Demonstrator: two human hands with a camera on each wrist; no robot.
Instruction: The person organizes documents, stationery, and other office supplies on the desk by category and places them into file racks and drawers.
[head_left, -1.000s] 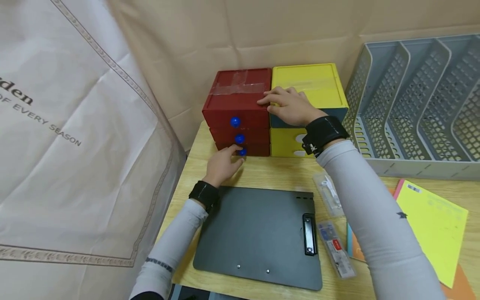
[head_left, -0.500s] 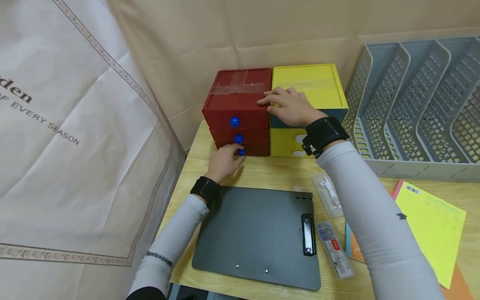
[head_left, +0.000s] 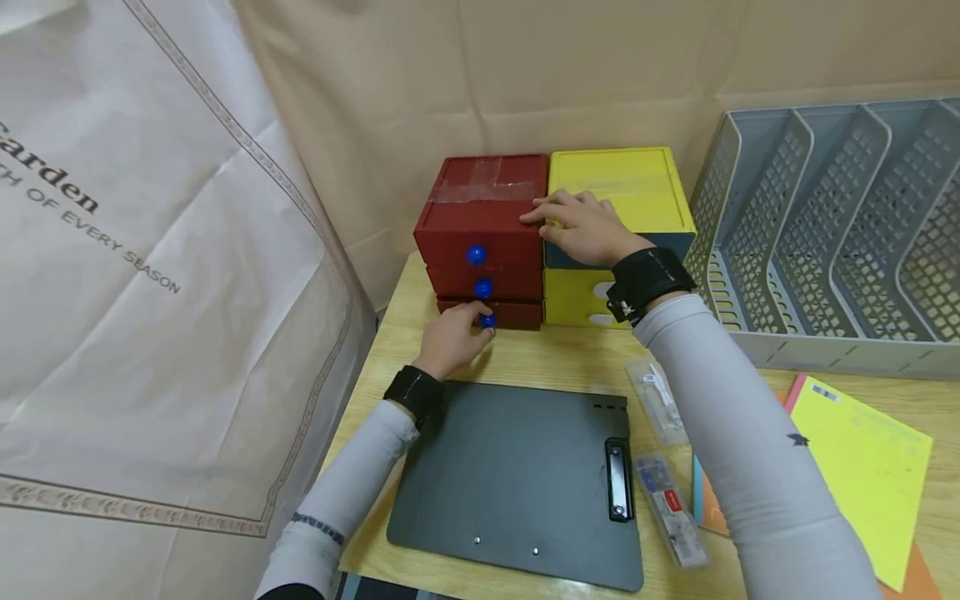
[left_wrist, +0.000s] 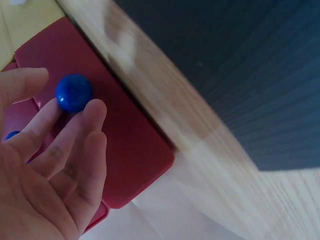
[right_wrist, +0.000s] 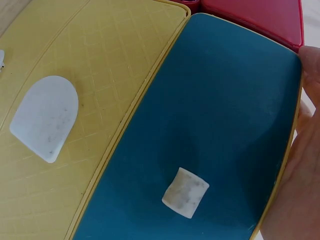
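A red drawer unit (head_left: 480,218) with three stacked drawers and round blue knobs stands at the table's back. My left hand (head_left: 452,340) holds the bottom drawer's blue knob (left_wrist: 74,93), fingers curled behind it; in the left wrist view the thumb appears apart from it. The bottom drawer (head_left: 517,316) sits slightly forward of those above. My right hand (head_left: 587,228) rests across the tops of the red unit and the neighbouring yellow drawer unit (head_left: 622,179), fingers extended. The yellow unit's upper front (right_wrist: 215,110) is dark teal with a white tab (right_wrist: 185,192).
A dark grey clipboard (head_left: 517,475) lies in front of the drawers. Right of it are two clear plastic cases (head_left: 657,400), with yellow and orange booklets (head_left: 862,467) farther right. A grey divided file rack (head_left: 817,350) stands at the back right. Fabric hangs behind and at left.
The left hand has closed in on the bottom knob, and a gap now shows above the bottom drawer, which has come slightly forward. The right hand stays in place. The head view has tilted slightly up.
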